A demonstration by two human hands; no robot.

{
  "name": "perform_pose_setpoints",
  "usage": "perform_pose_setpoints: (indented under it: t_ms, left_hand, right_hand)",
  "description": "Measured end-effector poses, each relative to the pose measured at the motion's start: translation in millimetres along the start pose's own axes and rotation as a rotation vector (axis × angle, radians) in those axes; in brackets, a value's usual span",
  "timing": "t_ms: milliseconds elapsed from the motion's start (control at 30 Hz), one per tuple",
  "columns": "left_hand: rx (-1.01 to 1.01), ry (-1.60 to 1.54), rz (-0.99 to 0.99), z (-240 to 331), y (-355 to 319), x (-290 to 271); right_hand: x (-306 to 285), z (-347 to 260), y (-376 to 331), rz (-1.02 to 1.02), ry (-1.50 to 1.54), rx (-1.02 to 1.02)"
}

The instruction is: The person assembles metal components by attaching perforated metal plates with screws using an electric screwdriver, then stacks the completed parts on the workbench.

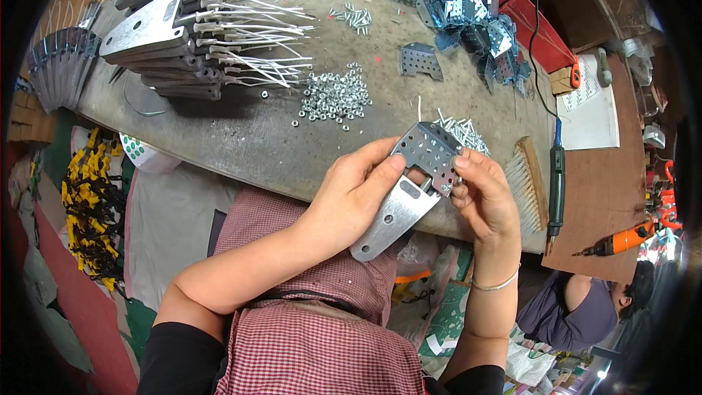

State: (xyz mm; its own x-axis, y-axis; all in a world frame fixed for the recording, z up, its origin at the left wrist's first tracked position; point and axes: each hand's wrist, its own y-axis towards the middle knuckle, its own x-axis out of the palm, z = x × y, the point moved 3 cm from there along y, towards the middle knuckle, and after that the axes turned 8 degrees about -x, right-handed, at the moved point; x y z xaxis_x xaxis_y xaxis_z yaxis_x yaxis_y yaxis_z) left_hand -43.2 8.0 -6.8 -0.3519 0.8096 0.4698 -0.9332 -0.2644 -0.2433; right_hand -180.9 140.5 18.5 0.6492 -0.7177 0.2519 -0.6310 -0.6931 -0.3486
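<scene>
Over the table's front edge, my left hand (355, 183) grips a flat, tapered metal arm (398, 216) and the perforated metal plate (424, 148) at its wide end, thumb lying on top. The plate is dark and bent at its edges. My right hand (484, 192) pinches the plate's right edge near the joint between the two parts; whether a small fastener is in those fingers is hidden. Just behind the plate lies a heap of screws (464, 132). A pile of nuts (335, 95) spreads to the left of it.
Stacked metal arms with white wires (161, 29) fill the back left. Blue-filmed plates (468, 14) are heaped at the back right, near a loose perforated plate (420, 60). A brush (532, 183), screwdriver (557, 190) and orange power drill (625, 240) lie right. Another person (574, 311) is lower right.
</scene>
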Motion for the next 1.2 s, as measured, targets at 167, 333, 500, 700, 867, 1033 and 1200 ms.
perform_pose_setpoints:
  t_ms: [167,333,500,700,867,1033,1200]
  left_hand:
    - [0.028,0.036,0.014,-2.3,0.2,-2.3]
    - [0.026,-0.001,0.032,-1.1,-4.7,1.7]
    - [-0.037,0.011,0.039,-5.4,-9.1,1.6]
    - [-0.041,0.070,0.034,-3.4,-13.1,1.3]
    - [-0.139,0.211,-0.003,2.7,-16.8,2.5]
    - [-0.017,0.145,0.072,21.5,-23.4,-7.5]
    - [0.234,0.726,0.008,24.0,-10.7,1.0]
  right_hand:
    - [7.4,0.7,-10.9,0.041,-0.053,-0.065]
    - [14.4,-8.2,-32.6,0.244,-0.214,-0.457]
    - [59.9,-9.1,-32.3,0.145,-0.724,-1.062]
    - [71.5,-2.6,-23.3,0.070,-1.031,-1.230]
    - [75.5,-5.4,-29.9,0.014,-1.213,-1.309]
    - [65.6,1.1,-45.4,-0.018,-1.323,-1.047]
    - [53.0,52.3,-44.0,0.130,-1.066,-0.761]
